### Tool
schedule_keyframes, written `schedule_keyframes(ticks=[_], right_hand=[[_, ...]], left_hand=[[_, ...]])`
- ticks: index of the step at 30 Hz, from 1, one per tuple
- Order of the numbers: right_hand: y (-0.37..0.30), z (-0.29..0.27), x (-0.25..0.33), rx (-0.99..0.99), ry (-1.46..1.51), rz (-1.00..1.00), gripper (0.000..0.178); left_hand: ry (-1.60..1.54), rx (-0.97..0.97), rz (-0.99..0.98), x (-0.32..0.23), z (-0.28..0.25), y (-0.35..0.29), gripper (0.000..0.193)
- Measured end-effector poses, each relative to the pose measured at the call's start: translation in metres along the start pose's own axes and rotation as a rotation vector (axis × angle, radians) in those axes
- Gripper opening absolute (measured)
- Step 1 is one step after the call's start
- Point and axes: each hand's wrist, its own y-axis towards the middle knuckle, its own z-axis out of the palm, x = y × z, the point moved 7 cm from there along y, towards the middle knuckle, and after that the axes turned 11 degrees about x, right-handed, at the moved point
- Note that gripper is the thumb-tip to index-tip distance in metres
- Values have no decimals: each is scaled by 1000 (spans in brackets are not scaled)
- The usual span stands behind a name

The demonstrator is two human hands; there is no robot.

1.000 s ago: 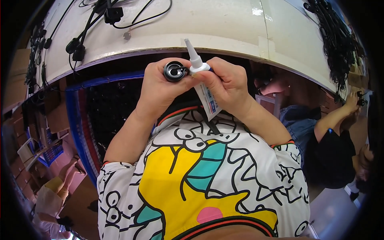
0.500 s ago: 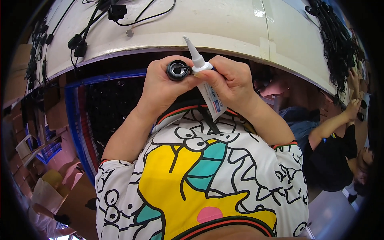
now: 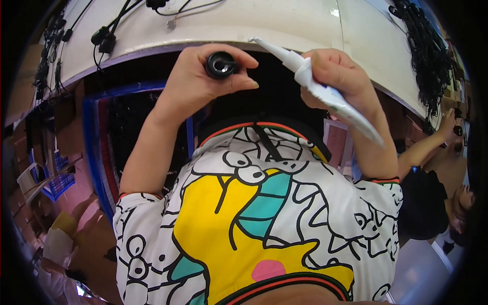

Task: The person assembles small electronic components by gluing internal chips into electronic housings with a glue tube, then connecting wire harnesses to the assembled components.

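My left hand (image 3: 195, 76) is closed around a round black part (image 3: 219, 65) with an open ring-shaped end facing up; its exact kind I cannot make out. The thumb and forefinger of that hand reach past the part, their tips apart. In my right hand (image 3: 340, 76) lies a white squeeze tube (image 3: 351, 113), tilted, with its long tapered nozzle (image 3: 274, 51) pointing up and left. A dark grey bit sits at the nozzle's tip. The tube and the black part are apart, with a gap between my hands.
A white table (image 3: 213, 28) curves across the top, with black cables (image 3: 105, 40) and small black boxes at its left. A thick bundle of black cables (image 3: 427, 56) hangs at the right. Left of me stands a blue-edged container (image 3: 94, 147). Another person (image 3: 424, 203) works at the right.
My right hand has drawn the tube away to the right and tipped it further over. My left hand has moved slightly up and left with the black part.
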Motion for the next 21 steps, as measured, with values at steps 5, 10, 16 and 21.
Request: schedule_keyframes(ticks=[5,10,16,21], right_hand=[[2,13,-12,68,98,91,28],[5,20,-18,-27,72,206,27],[8,19,-25,-3,20,221,29],[9,19,-24,-80,-68,259,30]], left_hand=[[35,89,67,-3,6,3,20],[7,84,64,0,9,-3,20],[34,95,108,2,9,-4,22],[100,85,178,0,10,-5,23]])
